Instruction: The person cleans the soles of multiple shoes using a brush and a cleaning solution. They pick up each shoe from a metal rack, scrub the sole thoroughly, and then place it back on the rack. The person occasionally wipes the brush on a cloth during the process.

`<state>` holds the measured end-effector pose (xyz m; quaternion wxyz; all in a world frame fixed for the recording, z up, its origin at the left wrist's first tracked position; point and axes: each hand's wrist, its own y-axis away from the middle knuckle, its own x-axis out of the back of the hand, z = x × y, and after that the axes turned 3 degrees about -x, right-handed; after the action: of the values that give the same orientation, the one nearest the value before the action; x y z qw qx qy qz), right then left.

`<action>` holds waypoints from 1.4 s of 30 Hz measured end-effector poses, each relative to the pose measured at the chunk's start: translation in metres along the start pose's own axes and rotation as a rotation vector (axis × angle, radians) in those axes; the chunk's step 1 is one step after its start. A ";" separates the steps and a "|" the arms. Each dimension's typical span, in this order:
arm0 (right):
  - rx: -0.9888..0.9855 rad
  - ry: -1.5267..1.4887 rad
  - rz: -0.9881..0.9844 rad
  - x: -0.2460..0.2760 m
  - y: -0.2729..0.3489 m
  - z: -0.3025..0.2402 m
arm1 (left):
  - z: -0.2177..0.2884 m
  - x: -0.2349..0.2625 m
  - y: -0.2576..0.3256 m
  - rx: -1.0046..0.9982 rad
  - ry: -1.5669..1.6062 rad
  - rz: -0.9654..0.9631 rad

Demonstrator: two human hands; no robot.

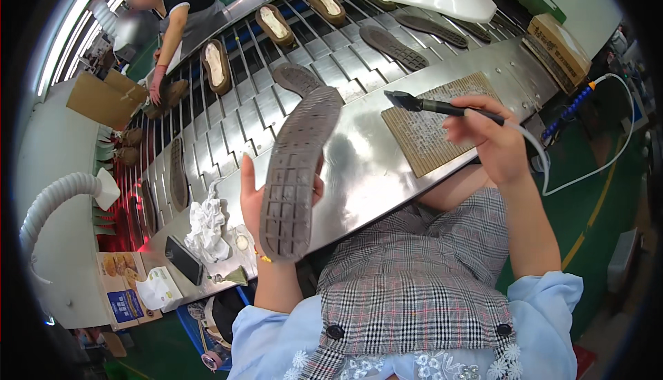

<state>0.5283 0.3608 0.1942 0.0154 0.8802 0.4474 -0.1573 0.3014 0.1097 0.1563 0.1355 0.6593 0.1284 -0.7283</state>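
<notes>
Upright over the metal work surface stands a brown shoe sole point(297, 166), its gridded, hollowed side facing me. My left hand point(252, 197) grips it from behind around the heel half, the thumb out at the left edge; most of the fingers are hidden. In my right hand point(494, 138) is a brush point(442, 107) with a black handle, a dark flat head and a white hose at its rear end. The brush head hangs above a piece of corrugated cardboard point(435, 142), apart from the sole. Another brown sole point(293, 76) lies on the conveyor behind the held one.
A slatted metal conveyor point(255, 128) carries several shoes and soles. Across it a person's pink-gloved hand point(157, 86) touches a brown shoe point(166, 100). Crumpled white paper point(207, 231), a phone point(184, 259) and a tissue pack point(159, 289) lie left. A cardboard box point(556, 49) stands right.
</notes>
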 end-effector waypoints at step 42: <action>0.429 1.325 0.314 0.094 0.031 0.173 | -0.104 0.094 -0.068 -0.661 -2.629 -0.290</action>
<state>0.5589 0.3868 -0.0014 -0.4108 0.8284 0.1897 0.3303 0.3639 0.2088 0.0527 0.2297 -0.5966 0.1400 -0.7561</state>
